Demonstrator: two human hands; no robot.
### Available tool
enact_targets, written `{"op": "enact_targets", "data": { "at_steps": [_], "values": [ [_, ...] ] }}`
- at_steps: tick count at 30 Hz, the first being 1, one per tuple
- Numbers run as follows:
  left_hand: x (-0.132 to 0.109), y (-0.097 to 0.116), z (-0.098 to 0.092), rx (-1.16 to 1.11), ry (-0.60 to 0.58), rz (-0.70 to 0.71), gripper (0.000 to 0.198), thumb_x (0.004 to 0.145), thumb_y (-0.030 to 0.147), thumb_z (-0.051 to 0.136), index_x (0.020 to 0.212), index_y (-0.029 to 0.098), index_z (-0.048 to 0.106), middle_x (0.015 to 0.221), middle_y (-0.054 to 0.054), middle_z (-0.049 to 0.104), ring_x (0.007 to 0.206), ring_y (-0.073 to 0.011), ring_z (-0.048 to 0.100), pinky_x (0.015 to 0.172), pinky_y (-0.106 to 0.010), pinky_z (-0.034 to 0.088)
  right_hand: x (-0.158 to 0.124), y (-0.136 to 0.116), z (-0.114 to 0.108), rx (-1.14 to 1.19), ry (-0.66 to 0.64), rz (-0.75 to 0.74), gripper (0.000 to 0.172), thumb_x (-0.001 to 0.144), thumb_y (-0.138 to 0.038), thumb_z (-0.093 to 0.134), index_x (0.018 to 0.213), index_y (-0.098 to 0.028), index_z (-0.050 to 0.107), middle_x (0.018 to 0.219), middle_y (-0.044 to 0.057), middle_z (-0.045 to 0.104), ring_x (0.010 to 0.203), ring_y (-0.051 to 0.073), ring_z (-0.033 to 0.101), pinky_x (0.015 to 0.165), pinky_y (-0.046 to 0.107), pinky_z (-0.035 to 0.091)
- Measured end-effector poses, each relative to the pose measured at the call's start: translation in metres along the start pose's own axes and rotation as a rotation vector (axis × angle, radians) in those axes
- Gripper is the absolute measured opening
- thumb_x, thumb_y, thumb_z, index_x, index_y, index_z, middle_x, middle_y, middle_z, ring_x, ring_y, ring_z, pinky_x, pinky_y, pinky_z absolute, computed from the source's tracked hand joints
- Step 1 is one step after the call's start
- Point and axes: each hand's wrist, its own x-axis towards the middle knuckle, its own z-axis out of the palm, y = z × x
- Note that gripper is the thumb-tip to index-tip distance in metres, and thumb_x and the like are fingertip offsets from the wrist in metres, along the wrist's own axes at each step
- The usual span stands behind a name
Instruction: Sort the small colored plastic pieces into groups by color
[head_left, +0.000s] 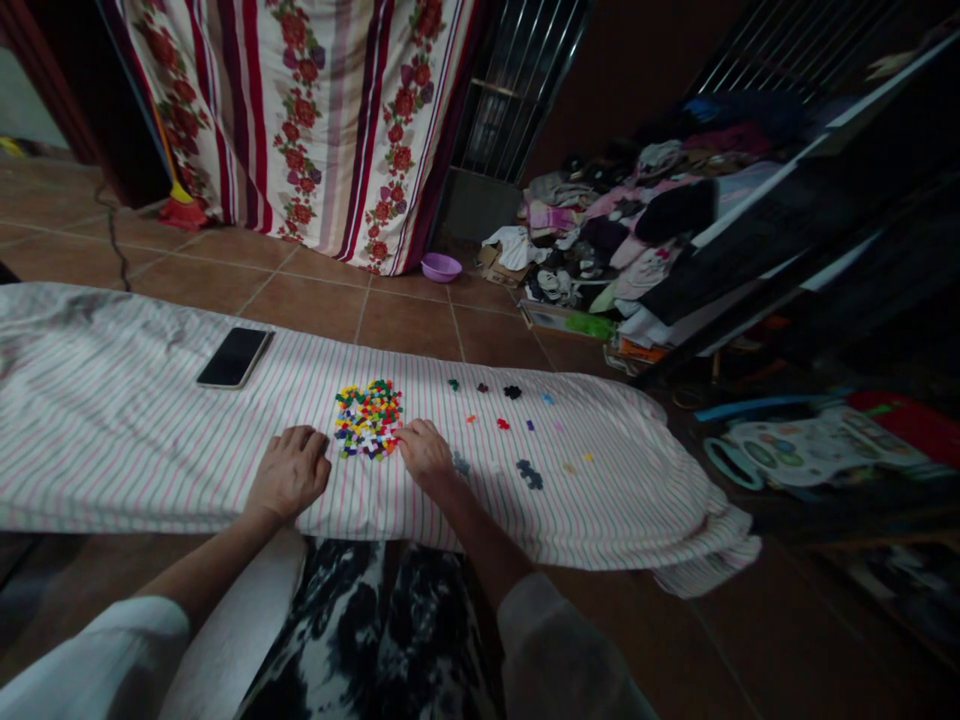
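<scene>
A pile of small colourful plastic pieces (367, 418) lies on a striped cloth (127, 430) spread over the tiled floor. My left hand (291, 470) rests on the cloth just left of the pile, its fingers curled under. My right hand (424, 452) sits at the pile's right edge, fingers bent and pinched at the pieces; what they hold is too small to make out. Scattered single pieces and small joined clusters (529, 474) lie to the right of my right hand.
A black phone (234, 357) lies on the cloth at the back left. A purple bowl (441, 267) stands on the floor beyond. A heap of clothes (622, 230) and a toy board (795, 450) lie to the right. A floral curtain (322, 120) hangs behind.
</scene>
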Motion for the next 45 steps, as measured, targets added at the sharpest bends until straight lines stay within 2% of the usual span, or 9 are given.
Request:
{"op": "enact_targets", "data": {
  "at_steps": [12,19,26,36,41,45],
  "values": [
    [-0.001,0.000,0.000,-0.002,0.008,-0.002,0.023,0.086,0.024,0.047,0.099,0.017,0.066,0.099,-0.011,0.065,0.094,-0.0269,0.057,0.080,-0.040,0.043,0.021,-0.006,-0.015,-0.062,-0.225,0.068,0.019,0.091,-0.018,0.060,0.107,-0.022,0.069,0.104,0.006,0.065,0.102,0.021,0.056,0.091,0.030,0.043],
    [0.000,0.001,-0.002,0.006,-0.004,-0.007,0.024,0.087,0.024,0.046,0.098,0.017,0.065,0.100,-0.011,0.065,0.094,-0.0270,0.056,0.081,-0.040,0.043,0.027,-0.004,-0.022,0.014,-0.256,0.073,0.011,0.088,-0.018,0.064,0.100,-0.020,0.067,0.102,0.006,0.064,0.099,0.020,0.056,0.087,0.029,0.042],
    [0.000,0.002,-0.003,-0.006,-0.031,-0.016,0.024,0.087,0.023,0.045,0.098,0.017,0.065,0.101,-0.011,0.065,0.095,-0.0277,0.056,0.082,-0.041,0.043,0.026,-0.002,-0.020,0.069,-0.179,0.045,0.005,0.087,-0.019,0.068,0.092,-0.019,0.065,0.094,0.004,0.062,0.092,0.018,0.054,0.082,0.029,0.040],
    [0.000,0.002,-0.003,0.007,-0.014,-0.010,0.023,0.087,0.023,0.045,0.098,0.018,0.065,0.100,-0.011,0.065,0.094,-0.0269,0.056,0.082,-0.041,0.043,0.024,0.001,-0.012,0.131,-0.095,0.020,0.003,0.089,-0.021,0.067,0.089,-0.020,0.065,0.091,0.003,0.063,0.092,0.018,0.055,0.083,0.029,0.041],
    [0.000,0.001,-0.002,0.003,0.000,-0.003,0.023,0.086,0.024,0.046,0.098,0.018,0.065,0.100,-0.011,0.066,0.094,-0.0267,0.057,0.081,-0.041,0.044,0.015,0.003,-0.008,0.193,0.063,0.010,0.004,0.090,-0.021,0.060,0.091,-0.020,0.064,0.092,0.004,0.066,0.091,0.018,0.057,0.086,0.030,0.044],
    [0.000,0.001,-0.003,-0.030,0.006,-0.015,0.024,0.086,0.024,0.045,0.098,0.018,0.065,0.100,-0.011,0.066,0.096,-0.0269,0.058,0.079,-0.040,0.044,-0.005,0.009,-0.012,0.230,0.186,0.040,0.010,0.089,-0.019,0.055,0.092,-0.019,0.065,0.089,0.006,0.067,0.088,0.019,0.060,0.084,0.030,0.047]
  ]
}}
